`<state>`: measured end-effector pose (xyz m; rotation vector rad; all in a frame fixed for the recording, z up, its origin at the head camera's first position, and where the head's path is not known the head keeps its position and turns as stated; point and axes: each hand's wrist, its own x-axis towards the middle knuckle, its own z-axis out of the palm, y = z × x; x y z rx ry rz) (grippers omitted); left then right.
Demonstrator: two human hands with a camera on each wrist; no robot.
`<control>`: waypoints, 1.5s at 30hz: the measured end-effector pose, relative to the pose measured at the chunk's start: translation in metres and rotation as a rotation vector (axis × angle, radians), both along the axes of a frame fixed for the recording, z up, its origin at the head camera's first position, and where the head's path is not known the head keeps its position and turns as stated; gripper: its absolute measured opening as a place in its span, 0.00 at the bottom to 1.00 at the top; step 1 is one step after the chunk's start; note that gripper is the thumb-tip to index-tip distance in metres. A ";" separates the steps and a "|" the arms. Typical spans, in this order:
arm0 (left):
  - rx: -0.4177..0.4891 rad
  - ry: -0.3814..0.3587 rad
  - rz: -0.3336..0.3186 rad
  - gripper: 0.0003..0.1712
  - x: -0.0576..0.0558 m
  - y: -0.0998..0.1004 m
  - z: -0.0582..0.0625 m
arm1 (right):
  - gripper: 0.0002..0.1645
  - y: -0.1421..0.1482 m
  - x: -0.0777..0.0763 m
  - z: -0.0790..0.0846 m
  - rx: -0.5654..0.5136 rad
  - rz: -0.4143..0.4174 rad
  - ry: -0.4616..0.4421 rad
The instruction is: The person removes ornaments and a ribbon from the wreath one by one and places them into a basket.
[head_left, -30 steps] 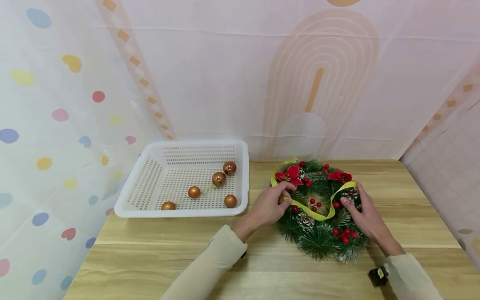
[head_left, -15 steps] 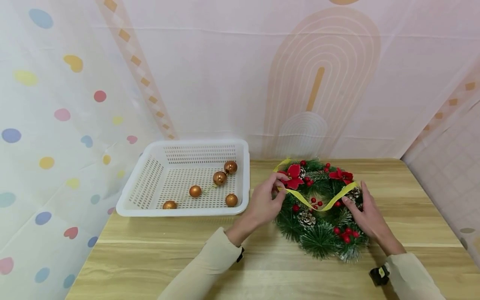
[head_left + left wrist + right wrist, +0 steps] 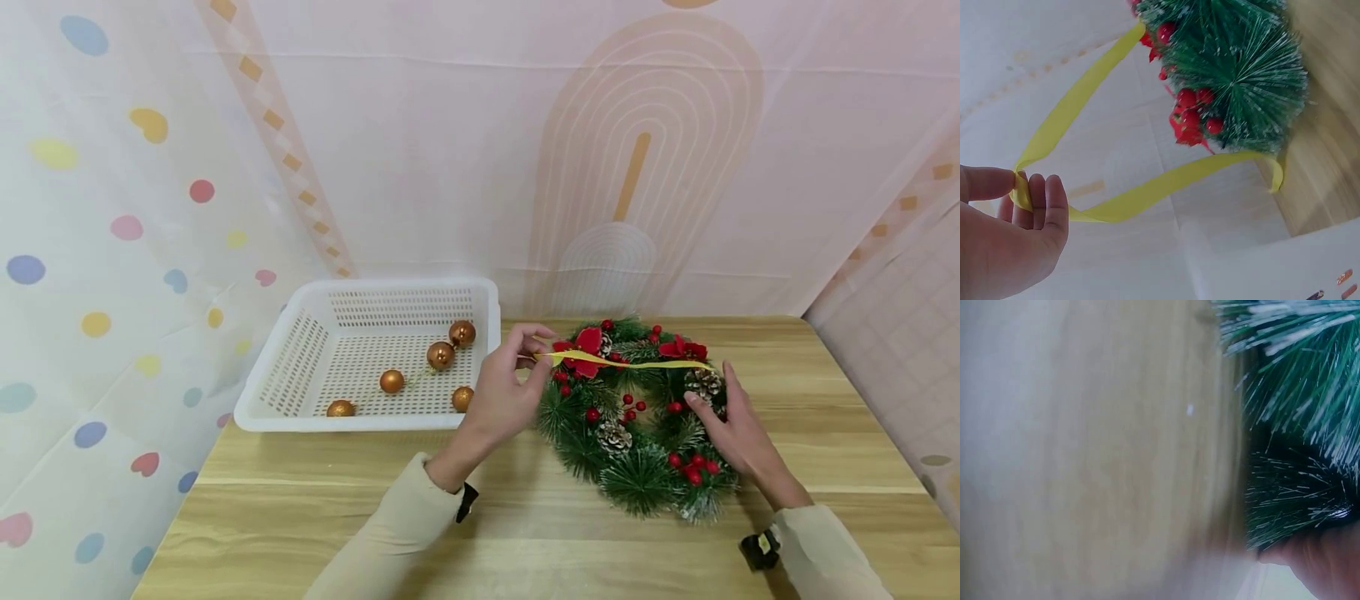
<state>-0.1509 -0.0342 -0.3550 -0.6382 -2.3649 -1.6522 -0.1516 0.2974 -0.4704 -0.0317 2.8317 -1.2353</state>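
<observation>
My left hand point(image 3: 498, 396) pinches a yellow ribbon point(image 3: 630, 364) between thumb and fingers, left of a green wreath point(image 3: 641, 479). Red berries, red flowers and frosted pine cones decorate the wreath, which lies on the table. In the left wrist view the ribbon point(image 3: 1147, 194) runs from the pinch in two strands: one reaches the wreath's top, the other curls down near the table edge. My right hand point(image 3: 738, 437) grips the wreath's right side, thumb on top; its fingertips are mostly hidden. The right wrist view shows only part of that hand point(image 3: 1325, 559) against the needles.
Left of the wreath stands a white perforated basket point(image 3: 251, 423), with several copper-coloured baubles point(image 3: 441, 356) inside. The wooden table point(image 3: 570, 550) meets a patterned cloth backdrop point(image 3: 420, 167) at the back.
My left hand has moved left and slightly up with the ribbon, drawing its sagging curve into a nearly straight line over the wreath. My right hand has stayed on the wreath.
</observation>
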 end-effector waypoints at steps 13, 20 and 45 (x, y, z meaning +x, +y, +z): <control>0.118 0.035 0.020 0.15 0.004 -0.012 0.015 | 0.54 -0.001 0.001 0.000 0.004 -0.010 -0.013; 0.135 0.072 0.060 0.14 0.002 -0.023 0.026 | 0.54 0.000 0.001 -0.001 0.004 -0.011 -0.012; 0.204 0.121 0.304 0.18 -0.011 -0.114 0.055 | 0.54 -0.001 0.002 0.001 0.011 -0.007 -0.011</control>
